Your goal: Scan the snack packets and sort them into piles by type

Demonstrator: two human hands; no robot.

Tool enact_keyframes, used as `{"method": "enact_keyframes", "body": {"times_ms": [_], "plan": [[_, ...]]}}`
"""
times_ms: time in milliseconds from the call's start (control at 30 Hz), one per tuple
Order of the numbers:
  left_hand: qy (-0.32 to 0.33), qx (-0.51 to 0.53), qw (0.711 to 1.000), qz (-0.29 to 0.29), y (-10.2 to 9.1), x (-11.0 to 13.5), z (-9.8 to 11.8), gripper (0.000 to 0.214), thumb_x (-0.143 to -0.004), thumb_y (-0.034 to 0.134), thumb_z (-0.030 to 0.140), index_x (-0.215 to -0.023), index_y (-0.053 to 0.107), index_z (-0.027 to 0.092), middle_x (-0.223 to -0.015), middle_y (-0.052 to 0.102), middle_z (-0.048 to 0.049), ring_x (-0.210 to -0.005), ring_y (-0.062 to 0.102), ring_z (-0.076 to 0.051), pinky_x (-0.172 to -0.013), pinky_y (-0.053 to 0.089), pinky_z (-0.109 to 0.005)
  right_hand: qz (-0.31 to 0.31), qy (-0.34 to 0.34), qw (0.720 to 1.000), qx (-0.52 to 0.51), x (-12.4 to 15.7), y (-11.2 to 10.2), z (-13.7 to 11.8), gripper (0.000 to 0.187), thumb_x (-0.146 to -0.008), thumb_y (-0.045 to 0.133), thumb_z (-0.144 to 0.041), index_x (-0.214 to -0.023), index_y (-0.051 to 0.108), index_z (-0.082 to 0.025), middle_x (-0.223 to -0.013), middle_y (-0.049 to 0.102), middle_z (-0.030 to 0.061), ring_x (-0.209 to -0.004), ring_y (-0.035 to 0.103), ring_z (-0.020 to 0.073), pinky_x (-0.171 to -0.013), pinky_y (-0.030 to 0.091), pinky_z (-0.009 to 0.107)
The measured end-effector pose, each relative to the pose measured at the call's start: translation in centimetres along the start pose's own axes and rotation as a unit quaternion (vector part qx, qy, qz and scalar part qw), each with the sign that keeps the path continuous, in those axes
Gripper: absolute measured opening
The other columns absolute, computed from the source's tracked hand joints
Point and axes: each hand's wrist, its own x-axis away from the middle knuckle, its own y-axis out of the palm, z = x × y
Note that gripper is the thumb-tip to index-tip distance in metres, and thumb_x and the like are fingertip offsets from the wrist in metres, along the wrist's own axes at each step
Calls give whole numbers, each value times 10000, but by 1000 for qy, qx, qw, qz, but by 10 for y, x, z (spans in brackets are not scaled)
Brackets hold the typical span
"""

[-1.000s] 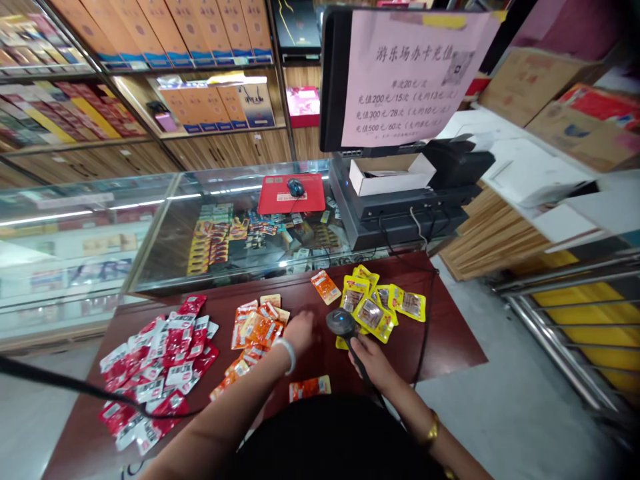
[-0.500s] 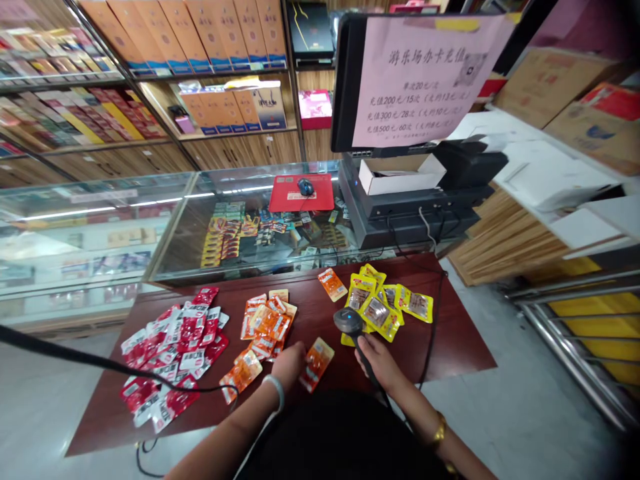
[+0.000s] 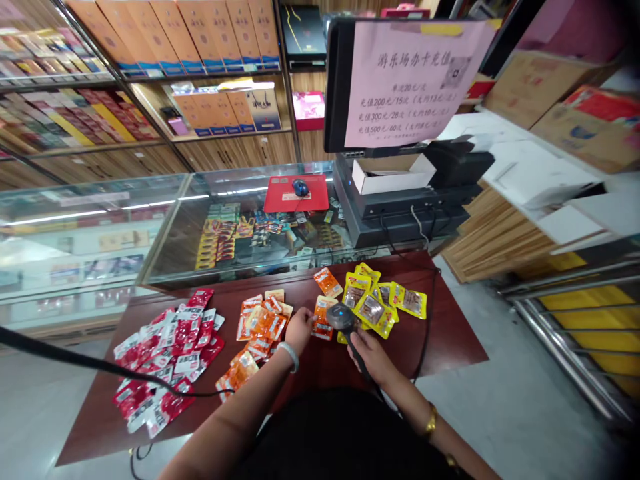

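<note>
My left hand [image 3: 300,330], a pale bracelet at its wrist, has its fingers closed at the left edge of an orange snack packet [image 3: 323,317]. This packet lies low over the tabletop, just in front of another orange packet [image 3: 328,283]. In my right hand [image 3: 367,353] is a dark handheld barcode scanner [image 3: 342,316], gripped by its handle; its head overlaps the held packet's right side. A loose pile of orange packets [image 3: 265,323] lies left of my left hand. Yellow snack packets [image 3: 376,312] are heaped beyond the scanner, and red-and-white packets [image 3: 187,333] spread at the far left.
The dark red table [image 3: 440,340] stands against a glass display counter [image 3: 173,263]. On the counter are a monitor [image 3: 338,87] with a pink sign, a white open box [image 3: 395,177] and a mouse [image 3: 301,187] on a red pad. A black cable [image 3: 100,360] crosses the left side.
My left hand has moved forward and right with the orange packet, away from my body, up to the loose packet. The scanner head has shifted slightly left in view, over the packet's edge.
</note>
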Motion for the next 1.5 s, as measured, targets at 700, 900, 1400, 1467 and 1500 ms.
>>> {"method": "enact_keyframes", "body": {"times_ms": [700,900,1400,1467,1500], "plan": [[33,-133,988,72,-39,16,-17,341,-805,660,280,-1122,607,165,-1180,612,-122,-1112,570,-236,-1005,408,-357,-28,8,999,30,2,13,-5,542,-716,590,-746,-789,478,-220,-530,464,-78,-384,362,71,-369,270,201],[-82,-308,936,147,-86,38,-43,686,-782,654,389,-1418,415,294,-1510,326,-133,-1339,322,-346,-1033,333,-460,-52,5,997,53,0,25,0,514,-744,589,-722,-762,470,-222,-529,453,-78,-406,381,79,-376,268,199],[-12,-413,906,93,-113,29,-41,448,-783,613,341,-1193,579,162,-1215,597,-185,-1182,483,-353,-950,391,-448,-60,-12,997,52,0,23,16,471,-802,555,-687,-787,468,-224,-533,463,-86,-384,372,72,-359,282,190],[-19,-403,912,77,-115,29,-45,427,-814,578,320,-1206,577,152,-1121,649,-182,-1136,540,-335,-922,417,-422,-57,-15,997,48,0,21,17,462,-809,558,-677,-795,472,-223,-545,467,-83,-389,373,71,-362,280,191],[-30,-394,916,62,-116,29,-48,400,-824,562,302,-1194,591,151,-1074,671,-177,-1094,577,-322,-895,433,-403,-57,-15,997,47,1,21,16,463,-809,558,-677,-794,473,-222,-547,468,-82,-390,371,71,-363,277,192]]}}
